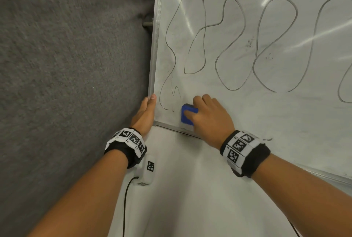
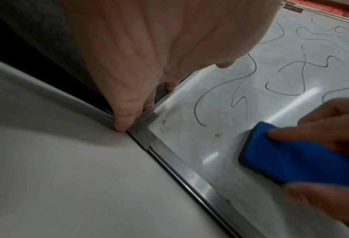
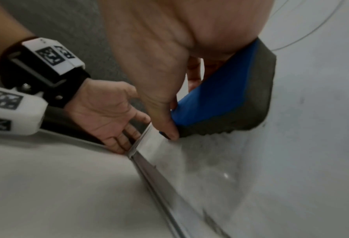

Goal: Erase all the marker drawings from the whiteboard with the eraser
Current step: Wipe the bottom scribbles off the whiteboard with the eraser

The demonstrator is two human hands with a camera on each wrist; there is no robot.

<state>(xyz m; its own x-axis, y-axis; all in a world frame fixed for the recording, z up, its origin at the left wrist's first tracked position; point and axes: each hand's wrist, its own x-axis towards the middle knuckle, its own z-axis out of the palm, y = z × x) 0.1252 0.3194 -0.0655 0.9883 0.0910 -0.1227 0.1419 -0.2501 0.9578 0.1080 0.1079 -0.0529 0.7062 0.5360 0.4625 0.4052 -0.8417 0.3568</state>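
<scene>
The whiteboard (image 1: 266, 114) lies on a white table and carries looping dark marker lines (image 1: 234, 46) across most of its face. My right hand (image 1: 209, 116) grips a blue eraser (image 1: 185, 115) with a dark felt underside (image 3: 257, 99), which is pressed on the board near its lower left corner. A few short squiggles (image 2: 238, 103) remain just left of the eraser (image 2: 291, 159). My left hand (image 1: 145, 114) holds the board's left frame edge (image 2: 181, 90) by that corner, thumb on top and fingers along the outer side.
Grey carpet-like fabric (image 1: 66, 65) runs along the board's left edge. The white table (image 1: 181, 189) extends below the board's metal bottom frame (image 1: 179, 130). A black cable (image 1: 124, 208) trails from my left wrist across the table.
</scene>
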